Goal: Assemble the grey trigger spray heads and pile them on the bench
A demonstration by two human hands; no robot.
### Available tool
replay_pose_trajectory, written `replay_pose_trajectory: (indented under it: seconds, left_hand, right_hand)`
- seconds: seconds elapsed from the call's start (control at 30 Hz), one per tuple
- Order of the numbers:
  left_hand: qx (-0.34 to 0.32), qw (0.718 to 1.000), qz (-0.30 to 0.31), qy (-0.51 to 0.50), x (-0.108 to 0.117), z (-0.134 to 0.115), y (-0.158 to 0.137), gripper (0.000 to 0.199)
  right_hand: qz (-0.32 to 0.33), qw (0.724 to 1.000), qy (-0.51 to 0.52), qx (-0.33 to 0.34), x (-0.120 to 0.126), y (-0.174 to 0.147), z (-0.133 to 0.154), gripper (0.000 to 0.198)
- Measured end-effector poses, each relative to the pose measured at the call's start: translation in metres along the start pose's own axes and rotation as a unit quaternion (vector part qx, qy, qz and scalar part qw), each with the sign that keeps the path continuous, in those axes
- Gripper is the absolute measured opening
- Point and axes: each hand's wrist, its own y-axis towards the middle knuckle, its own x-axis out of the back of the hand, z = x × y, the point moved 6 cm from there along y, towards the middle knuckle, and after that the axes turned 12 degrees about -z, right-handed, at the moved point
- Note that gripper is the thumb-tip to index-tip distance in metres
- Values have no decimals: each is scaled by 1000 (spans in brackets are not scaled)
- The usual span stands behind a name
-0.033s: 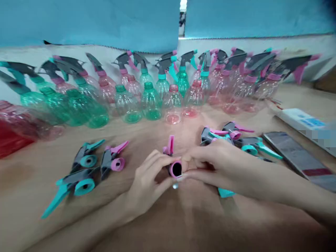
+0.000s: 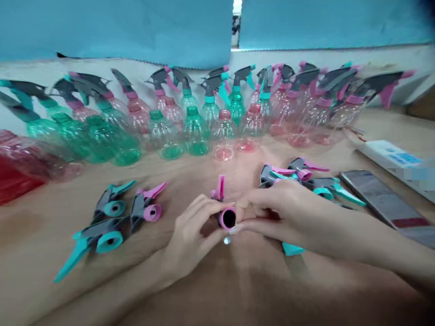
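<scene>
Between my two hands is a grey spray head [image 2: 227, 218] with a pink collar and a pink trigger. Its dark round opening faces me, and the trigger points away. My left hand [image 2: 193, 231] grips the collar from the left with thumb and fingers. From the right, my right hand [image 2: 278, 210] is pinched at the collar's rim; whether a small part sits between its fingertips is hidden. A small, shiny round piece [image 2: 227, 240] shows just below the collar, close to my left thumb. Beyond my right hand lie several loose spray heads [image 2: 322, 194], partly covered by it.
More loose spray heads [image 2: 109, 241] lie on the left of the wooden table [image 2: 190, 299]. Along the back stand several green bottles [image 2: 196, 133] and pink bottles [image 2: 223, 136], some with sprayers fitted. On the right are a phone [image 2: 384, 199] and a white box-like object [image 2: 396, 156].
</scene>
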Motion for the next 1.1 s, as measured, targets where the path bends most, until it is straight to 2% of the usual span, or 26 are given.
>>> replay_pose_trajectory:
  seconds: [0.1,0.2,0.27,0.37,0.53,0.7,0.77,1.1]
  left_hand:
    - [21,1000,2,-3,-1,3,-2,20]
    - [34,999,10,-10,-2,5,-4,25]
    - [38,999,11,-11,-2,6,-4,26]
    - [36,999,3,-12,-1,6,-4,26]
    - [30,999,6,-9,-1,5,-5,28]
    - [9,1000,13,-8,-2,1,-4,29]
    - [16,1000,12,-4,-2,2,-4,28]
    - [24,1000,7,-3,-2,3,-5,30]
  right_hand:
    - [-55,998,-10,27,7,0,6,10]
    - [-128,988,-36,84,9,-2,10,6]
    - [-140,982,-60,112,4,-3,10,9]
    - [-110,986,-73,99,-4,-2,4,15]
    - [-12,1000,-1,5,-9,1,-8,14]
    - [111,992,42,-43,-11,-3,-15,23]
    - [135,988,59,-54,-11,-3,-16,27]
    - [60,998,-2,-26,-8,2,-20,15]
